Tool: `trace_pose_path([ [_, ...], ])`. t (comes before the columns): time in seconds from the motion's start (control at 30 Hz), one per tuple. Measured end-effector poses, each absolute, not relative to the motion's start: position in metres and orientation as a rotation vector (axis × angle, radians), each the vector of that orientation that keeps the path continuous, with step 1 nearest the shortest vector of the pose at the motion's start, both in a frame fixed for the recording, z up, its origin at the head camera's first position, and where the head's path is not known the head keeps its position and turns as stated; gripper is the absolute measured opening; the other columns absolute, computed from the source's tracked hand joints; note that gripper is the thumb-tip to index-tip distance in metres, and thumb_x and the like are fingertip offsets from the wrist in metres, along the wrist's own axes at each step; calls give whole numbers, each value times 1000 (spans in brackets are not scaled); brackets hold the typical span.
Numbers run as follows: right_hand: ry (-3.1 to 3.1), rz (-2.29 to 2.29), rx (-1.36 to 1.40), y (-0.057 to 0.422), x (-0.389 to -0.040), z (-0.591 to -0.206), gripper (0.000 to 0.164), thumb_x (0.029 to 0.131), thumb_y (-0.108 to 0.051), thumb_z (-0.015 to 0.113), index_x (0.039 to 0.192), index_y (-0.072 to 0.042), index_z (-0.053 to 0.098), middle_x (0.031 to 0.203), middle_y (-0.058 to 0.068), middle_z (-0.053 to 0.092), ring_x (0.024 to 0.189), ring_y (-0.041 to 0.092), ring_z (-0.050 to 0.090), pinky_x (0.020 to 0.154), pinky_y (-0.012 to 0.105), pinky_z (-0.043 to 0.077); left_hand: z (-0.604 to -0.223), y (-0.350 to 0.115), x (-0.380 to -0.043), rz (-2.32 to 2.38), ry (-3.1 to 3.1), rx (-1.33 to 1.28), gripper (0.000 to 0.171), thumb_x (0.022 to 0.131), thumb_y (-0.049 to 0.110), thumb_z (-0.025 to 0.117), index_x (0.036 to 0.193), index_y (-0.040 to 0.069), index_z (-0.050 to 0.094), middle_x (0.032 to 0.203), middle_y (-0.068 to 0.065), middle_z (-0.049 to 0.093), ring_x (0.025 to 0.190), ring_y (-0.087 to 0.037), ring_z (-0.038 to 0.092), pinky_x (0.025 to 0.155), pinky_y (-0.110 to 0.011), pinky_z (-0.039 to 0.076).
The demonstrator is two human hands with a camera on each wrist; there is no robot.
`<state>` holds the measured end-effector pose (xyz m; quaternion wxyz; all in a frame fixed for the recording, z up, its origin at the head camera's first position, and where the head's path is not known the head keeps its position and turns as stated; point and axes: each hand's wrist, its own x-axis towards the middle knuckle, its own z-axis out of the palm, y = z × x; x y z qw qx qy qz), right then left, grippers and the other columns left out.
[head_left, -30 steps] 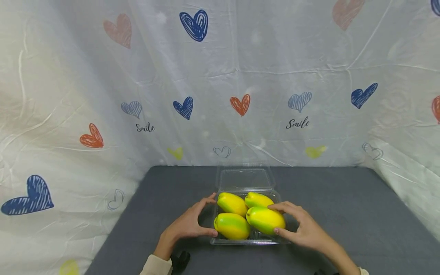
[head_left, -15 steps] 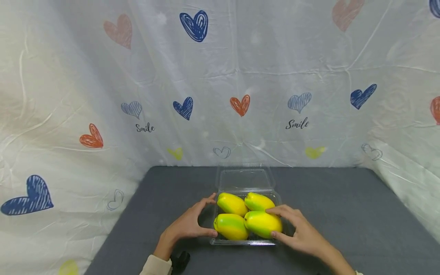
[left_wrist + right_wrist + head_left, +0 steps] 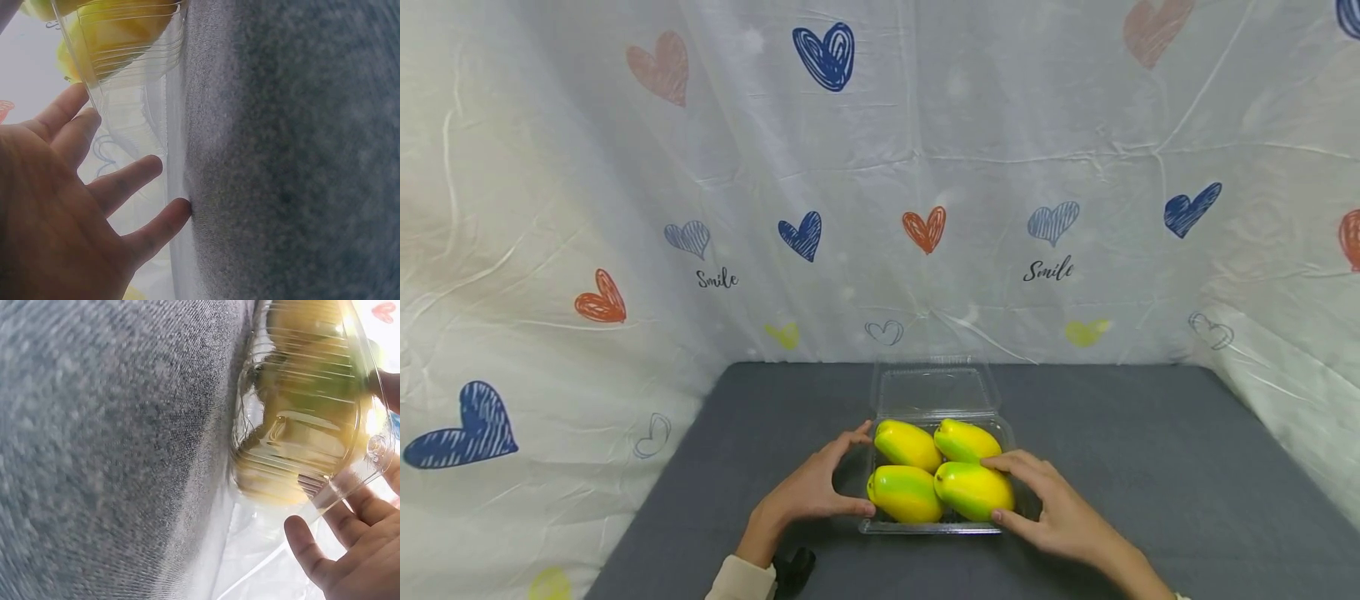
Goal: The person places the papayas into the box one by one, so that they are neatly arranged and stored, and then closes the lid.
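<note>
A clear plastic clamshell box (image 3: 955,528) stands on the table with its lid (image 3: 936,392) folded back. In it lie several yellow-green mangoes: one back left (image 3: 907,444), one back right (image 3: 967,440), one front left (image 3: 905,494) and one front right (image 3: 974,492). My right hand (image 3: 1060,508) holds the front right mango between thumb and fingers. My left hand (image 3: 808,487) spans the box's left side, thumb at the front corner and fingertips near the back. In the left wrist view its fingers (image 3: 128,181) are spread and fairly straight beside the box wall.
A grey cloth-covered table (image 3: 1120,433) extends around the box. Behind it hangs a white curtain (image 3: 865,125) printed with hearts and "Smile". A small black object (image 3: 795,571) shows beside the left sleeve (image 3: 741,579).
The front right mango has moved slightly left and down, level with the front left one, with my right hand following it. My left hand has stayed in place.
</note>
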<state>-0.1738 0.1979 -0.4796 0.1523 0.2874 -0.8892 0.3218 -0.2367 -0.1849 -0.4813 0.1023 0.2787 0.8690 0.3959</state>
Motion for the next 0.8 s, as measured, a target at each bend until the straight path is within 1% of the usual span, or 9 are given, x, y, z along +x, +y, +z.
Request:
trace_pose_path([
  [0.2,-2548,932,820,197,-174,-481,57,85,-30,85,136,-31,60,130,-17,61,116,9,59,91,44,54,-481,-184,-237,1177,2557,818,82,79,48,86,147,37,40,169,16,18,157,-30,23,117,-69,29],
  [0.37,-2511,975,820,196,-175,-483,53,86,-27,83,134,-28,62,128,-17,61,114,8,59,90,40,54,-481,-184,-238,1179,2556,814,82,79,48,85,147,38,40,169,17,19,157,-30,24,117,-69,30],
  [0.5,-2438,1033,775,196,-176,-482,45,87,-20,82,129,-22,66,124,-12,65,109,12,63,89,37,52,-482,-184,-237,1171,2557,809,82,79,50,85,147,38,40,169,17,18,157,-30,23,116,-70,29],
  [0.67,-2355,1096,698,200,-182,-478,40,86,-10,81,124,-13,69,116,-3,69,103,16,63,89,37,52,-482,-184,-237,1165,2563,804,83,79,51,85,147,39,39,169,17,18,157,-31,24,116,-72,28],
  [0.8,-2356,1113,648,206,-189,-476,37,87,-10,80,123,-11,70,113,1,69,100,15,62,87,36,54,-482,-184,-237,1174,2558,805,83,79,50,85,147,38,40,169,17,18,158,-30,22,117,-71,28],
])
